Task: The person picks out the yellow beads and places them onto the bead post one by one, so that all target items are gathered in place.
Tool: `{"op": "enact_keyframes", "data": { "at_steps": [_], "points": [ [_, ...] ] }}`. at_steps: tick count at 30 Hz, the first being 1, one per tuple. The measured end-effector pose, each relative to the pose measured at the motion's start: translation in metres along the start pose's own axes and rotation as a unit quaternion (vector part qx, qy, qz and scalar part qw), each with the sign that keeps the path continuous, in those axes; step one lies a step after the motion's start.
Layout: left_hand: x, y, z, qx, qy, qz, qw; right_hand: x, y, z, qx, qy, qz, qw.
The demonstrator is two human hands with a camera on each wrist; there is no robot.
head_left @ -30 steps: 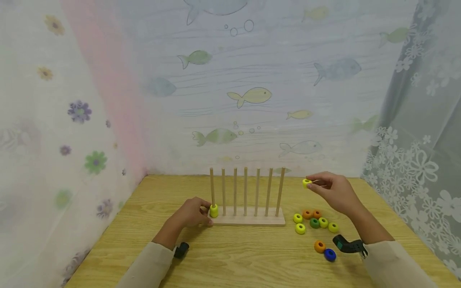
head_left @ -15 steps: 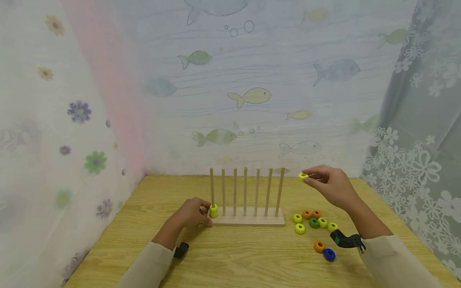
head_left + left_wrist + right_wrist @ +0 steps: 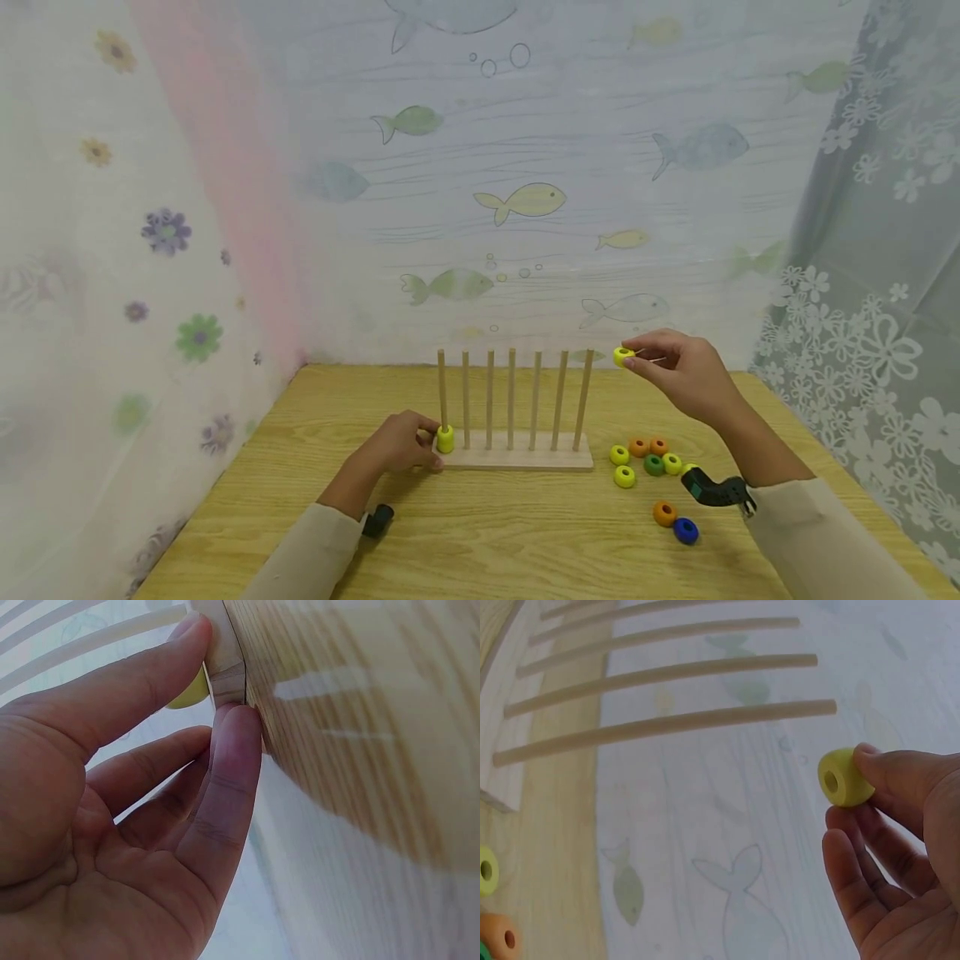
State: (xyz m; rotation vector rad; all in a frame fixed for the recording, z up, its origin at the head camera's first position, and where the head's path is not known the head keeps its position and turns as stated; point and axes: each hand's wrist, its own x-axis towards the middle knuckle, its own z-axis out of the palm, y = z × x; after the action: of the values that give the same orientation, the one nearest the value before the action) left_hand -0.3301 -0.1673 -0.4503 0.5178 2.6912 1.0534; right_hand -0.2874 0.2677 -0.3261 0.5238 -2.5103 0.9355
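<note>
A wooden peg rack stands on the table, a row of several upright pegs on its flat base. Yellow beads sit at the foot of its leftmost peg. My left hand pinches the left end of the base; in the left wrist view the thumb lies on one face and the fingertips press the end. Raised right of the rack, my right hand pinches a yellow bead between thumb and fingers. That bead is level with the peg tops, a short gap from the rightmost peg, its hole facing the camera.
Loose beads lie on the table right of the rack: several yellow, orange ones, a green and a blue. A fish-patterned cloth hangs behind the table. Each wrist wears a black camera mount.
My right hand has moved up and to the left with the yellow bead, nearer to the rightmost peg. The left hand and the rack have stayed in place.
</note>
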Motion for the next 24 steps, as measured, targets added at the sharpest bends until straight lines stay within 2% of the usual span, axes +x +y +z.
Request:
{"op": "enact_keyframes", "data": {
  "at_steps": [7, 24],
  "points": [
    [0.001, 0.001, 0.000, 0.003, 0.000, 0.001, 1.0000, 0.004, -0.010, -0.003, 0.016, 0.013, 0.012, 1.000],
    [-0.001, 0.000, 0.001, -0.021, -0.009, -0.011, 0.9997, 0.016, -0.032, -0.005, 0.017, 0.019, -0.016, 1.000]
  ]
}}
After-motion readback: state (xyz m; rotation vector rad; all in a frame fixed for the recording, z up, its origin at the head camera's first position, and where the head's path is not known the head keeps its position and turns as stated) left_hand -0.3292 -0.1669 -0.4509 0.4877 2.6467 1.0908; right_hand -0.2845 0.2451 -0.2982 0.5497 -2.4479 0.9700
